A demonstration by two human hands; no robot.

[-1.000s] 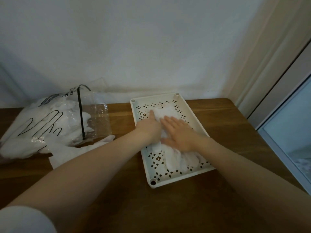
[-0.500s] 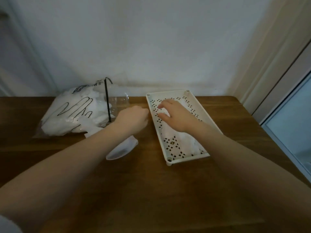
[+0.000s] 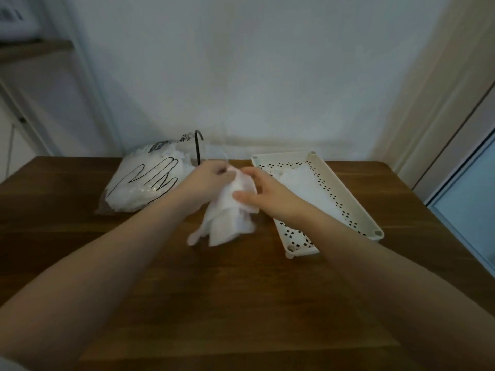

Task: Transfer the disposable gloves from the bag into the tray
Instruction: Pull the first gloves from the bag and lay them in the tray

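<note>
A thin, translucent white disposable glove (image 3: 227,212) hangs between both hands above the dark wooden surface (image 3: 241,303), long axis running from its top edge at the hands down toward the person, its lower end touching the wood. The left hand (image 3: 207,180) pinches its top edge; the right hand (image 3: 263,195) grips its right side with thumb and curled fingers. It sits between the clear plastic bag with a black hand outline (image 3: 146,183) on the left and the cream perforated rectangular tray (image 3: 356,207) just to the right, whose long axis angles away leftward. More white gloves (image 3: 302,183) lie in the tray.
</note>
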